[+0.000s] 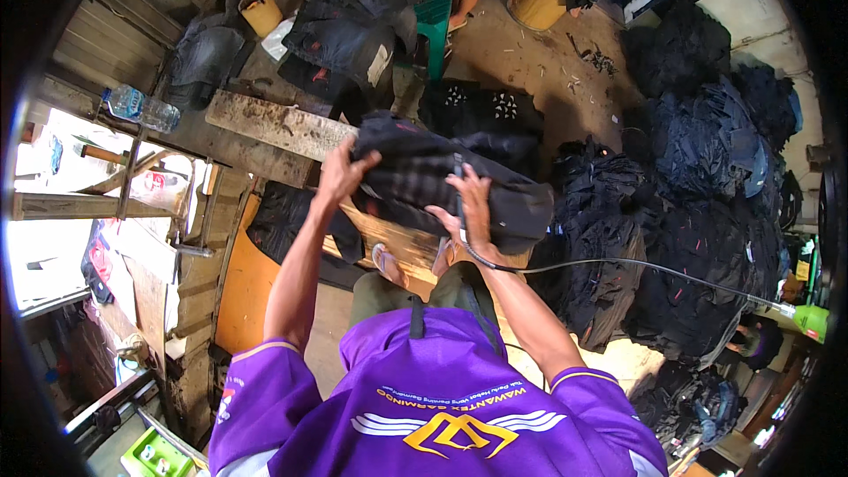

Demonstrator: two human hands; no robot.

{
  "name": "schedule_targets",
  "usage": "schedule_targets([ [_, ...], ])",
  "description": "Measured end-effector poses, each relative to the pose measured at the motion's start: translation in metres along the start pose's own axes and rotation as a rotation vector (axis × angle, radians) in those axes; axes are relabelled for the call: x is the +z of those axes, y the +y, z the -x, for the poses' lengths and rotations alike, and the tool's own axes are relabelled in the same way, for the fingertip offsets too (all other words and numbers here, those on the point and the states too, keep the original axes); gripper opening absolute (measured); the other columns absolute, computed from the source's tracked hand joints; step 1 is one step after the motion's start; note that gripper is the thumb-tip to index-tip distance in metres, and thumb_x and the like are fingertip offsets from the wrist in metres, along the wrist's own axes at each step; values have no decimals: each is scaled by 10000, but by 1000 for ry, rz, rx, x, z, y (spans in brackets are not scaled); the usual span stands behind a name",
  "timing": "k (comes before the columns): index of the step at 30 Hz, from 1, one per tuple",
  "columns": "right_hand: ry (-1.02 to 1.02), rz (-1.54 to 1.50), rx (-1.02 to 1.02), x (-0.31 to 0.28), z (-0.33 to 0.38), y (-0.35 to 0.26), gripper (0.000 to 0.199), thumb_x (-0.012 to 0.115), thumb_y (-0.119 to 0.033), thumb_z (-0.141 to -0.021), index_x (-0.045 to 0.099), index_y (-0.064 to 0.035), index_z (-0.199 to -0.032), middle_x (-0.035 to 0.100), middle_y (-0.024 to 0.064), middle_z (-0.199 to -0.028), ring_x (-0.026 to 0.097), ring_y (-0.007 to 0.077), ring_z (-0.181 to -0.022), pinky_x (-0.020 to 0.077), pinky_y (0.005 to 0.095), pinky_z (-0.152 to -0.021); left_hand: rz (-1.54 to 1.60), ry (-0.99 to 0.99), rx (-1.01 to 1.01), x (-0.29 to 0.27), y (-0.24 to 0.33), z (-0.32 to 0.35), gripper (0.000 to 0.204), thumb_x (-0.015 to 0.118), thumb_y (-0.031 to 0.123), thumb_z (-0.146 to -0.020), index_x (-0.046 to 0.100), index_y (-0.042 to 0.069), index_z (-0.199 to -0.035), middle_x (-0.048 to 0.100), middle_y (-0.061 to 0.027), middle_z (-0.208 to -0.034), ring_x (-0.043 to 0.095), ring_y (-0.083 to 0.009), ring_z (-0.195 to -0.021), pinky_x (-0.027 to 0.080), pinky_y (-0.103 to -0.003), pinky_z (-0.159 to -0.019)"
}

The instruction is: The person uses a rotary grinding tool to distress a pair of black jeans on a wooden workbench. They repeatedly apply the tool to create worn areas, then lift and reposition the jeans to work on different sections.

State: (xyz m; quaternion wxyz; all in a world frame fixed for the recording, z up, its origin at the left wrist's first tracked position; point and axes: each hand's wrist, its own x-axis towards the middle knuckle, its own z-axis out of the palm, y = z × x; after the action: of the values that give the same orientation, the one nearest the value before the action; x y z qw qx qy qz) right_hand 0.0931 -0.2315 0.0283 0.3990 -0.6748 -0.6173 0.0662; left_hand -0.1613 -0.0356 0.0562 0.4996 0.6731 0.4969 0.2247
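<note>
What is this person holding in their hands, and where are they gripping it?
A dark folded garment: the left hand grips its left edge, the right hand presses on its near middle.

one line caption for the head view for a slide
Left hand and right hand grip a dark folded garment over a wooden plank.

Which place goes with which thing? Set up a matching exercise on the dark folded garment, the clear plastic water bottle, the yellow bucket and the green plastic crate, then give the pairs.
Things:
1. dark folded garment
2. clear plastic water bottle
3. yellow bucket
4. green plastic crate

Places:
A. bottom left, by the floor
B. gripped between the left hand and right hand
C. top of the picture, on the dirt floor
D. left side, lying on the wooden frame

Pairs: 1-B, 2-D, 3-C, 4-A
</note>
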Motion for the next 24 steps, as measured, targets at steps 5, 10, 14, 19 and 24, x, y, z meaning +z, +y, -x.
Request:
schedule_targets([
  [5, -170, -23, -65, 17, -33, -22, 679, 981, -290, -791, 658, -99, -1357, 662, 195, -1411, 497, 439, -1530, 318, 645, -1301, -178, 489, -175, -65, -22, -22, 578, 875, 469, -902, 727, 70, -1293, 807, -227, -1127, 769, -434, -1050, 588, -517, -940],
  [10, -150, -87, -31, -20, -17, 26, 638, 963, -302, -828, 651, -105, -1347, 722, 175, -1405, 516, 430, -1532, 279, 665, -1317, -392, 731, 47, -14, -50, -42, 480, 772, 207, -874, 696, 68, -1327, 731, -238, -1238, 660, -467, -1201, 519, -531, -1026],
  [14, -177, -75, 41, -7, -2, 19, 570, 950, -260, -858, 665, -92, -1322, 722, 173, -1411, 538, 430, -1515, 290, 683, -1305, -496, 783, 54, -4, -54, -80, 535, 760, 148, -860, 657, 83, -1381, 685, -174, -1301, 580, -419, -1309, 416, -534, -1140],
  [19, -219, -467, -41, -9, -35, 14, 312, 860, -205, -973, 768, -35, -1219, 807, 163, -1187, 711, 408, -1313, 430, 651, -1230, -465, 947, 194, -15, -35, -45, 712, 893, 361, -884, 605, 112, -1486, 606, -191, -1480, 485, -398, -1445, 350, -511, -1228],
  [24, -444, -518, -281, -1, -91, 45, 245, 760, -103, -1008, 781, 32, -1211, 809, 199, -1136, 779, 400, -1168, 584, 533, -1105, -520, 165, 416, 15, -18, 4, 633, 840, 516, -912, 696, 209, -1447, 480, -98, -1718, 297, -360, -1660, 154, -599, -1362],
])
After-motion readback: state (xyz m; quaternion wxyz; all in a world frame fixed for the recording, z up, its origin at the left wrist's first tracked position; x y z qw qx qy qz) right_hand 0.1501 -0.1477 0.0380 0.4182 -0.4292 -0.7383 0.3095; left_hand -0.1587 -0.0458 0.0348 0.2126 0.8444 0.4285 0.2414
